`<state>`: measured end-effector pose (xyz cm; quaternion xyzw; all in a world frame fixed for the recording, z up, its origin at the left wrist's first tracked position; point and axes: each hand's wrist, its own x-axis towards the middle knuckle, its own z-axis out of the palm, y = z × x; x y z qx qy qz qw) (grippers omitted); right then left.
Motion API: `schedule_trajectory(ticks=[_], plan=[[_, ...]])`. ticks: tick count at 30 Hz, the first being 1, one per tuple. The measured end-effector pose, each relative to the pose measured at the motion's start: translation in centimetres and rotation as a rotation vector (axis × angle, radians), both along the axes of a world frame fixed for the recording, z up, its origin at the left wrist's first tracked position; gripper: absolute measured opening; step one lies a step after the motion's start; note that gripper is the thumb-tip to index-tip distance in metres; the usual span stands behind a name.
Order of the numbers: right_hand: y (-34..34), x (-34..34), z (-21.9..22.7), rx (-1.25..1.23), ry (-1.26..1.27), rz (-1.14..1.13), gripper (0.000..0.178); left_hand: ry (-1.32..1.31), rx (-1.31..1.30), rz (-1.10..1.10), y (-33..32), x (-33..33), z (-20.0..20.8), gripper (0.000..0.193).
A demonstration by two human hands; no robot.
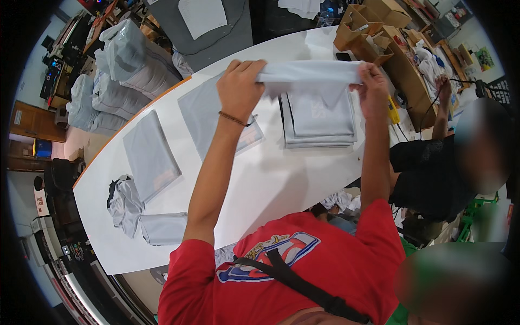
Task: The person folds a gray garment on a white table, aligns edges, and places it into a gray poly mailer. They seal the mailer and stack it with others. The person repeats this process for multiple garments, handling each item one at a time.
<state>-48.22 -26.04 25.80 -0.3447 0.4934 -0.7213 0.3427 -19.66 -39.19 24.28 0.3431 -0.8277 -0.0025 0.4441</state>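
Over the far half of the white tabletop (249, 200), a length of pale-gray fabric (309, 72) hangs between both hands, its upper part drawn into a flat band. Left hand (241, 86): fingers curled closed over the band's left end. Right hand (371, 89): thumb and fingers pinched together on the right end. Upper edge fairly straight; loose material sags beneath, blurred.

Directly below and nearer the body, a stack of folded pale-gray garments (319, 119), dark edging along its left side. Cannot tell whether the sagging part touches it.

Left of the stack, two flat gray packets, apparently in clear sleeves: one partly behind the left forearm (203, 108), the other farther left (151, 157). Nearer the left rim, a crumpled gray garment (124, 206) beside a smaller folded gray cloth (163, 228).

Step in hand, as judged: straightening or folding the fabric in the air. Next move seems to call for level, even tension at both ends, the sag kept smooth, and care not to disturb the stack's squared edges.
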Motion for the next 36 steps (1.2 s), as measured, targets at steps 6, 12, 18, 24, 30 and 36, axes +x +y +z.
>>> schedule_trajectory(ticks=[6,12,18,24,30,36], plan=[[2.6,-7.7,-5.1,0.147,0.009,-0.082,0.014,0.031,0.097,-0.162,2.0,-6.3,-3.9,0.045],[8.2,-12.5,-24.5,0.683,0.174,-0.141,0.018,-0.624,0.381,-0.223,6.7,-8.9,-20.5,0.027],[11.0,-13.4,-31.3,0.875,0.691,-0.291,0.028,-0.303,0.600,-0.279,14.2,2.6,-22.1,0.010],[9.0,-7.0,-27.6,0.640,0.751,-0.428,0.024,-0.196,0.741,0.402,20.9,22.5,-23.8,0.017],[4.5,12.8,-24.4,0.444,0.879,0.154,0.014,0.066,0.617,1.179,30.3,36.8,-26.5,0.040],[5.5,34.6,-25.9,0.280,0.625,0.984,0.021,0.680,0.932,1.580,33.5,40.6,-28.2,0.051]])
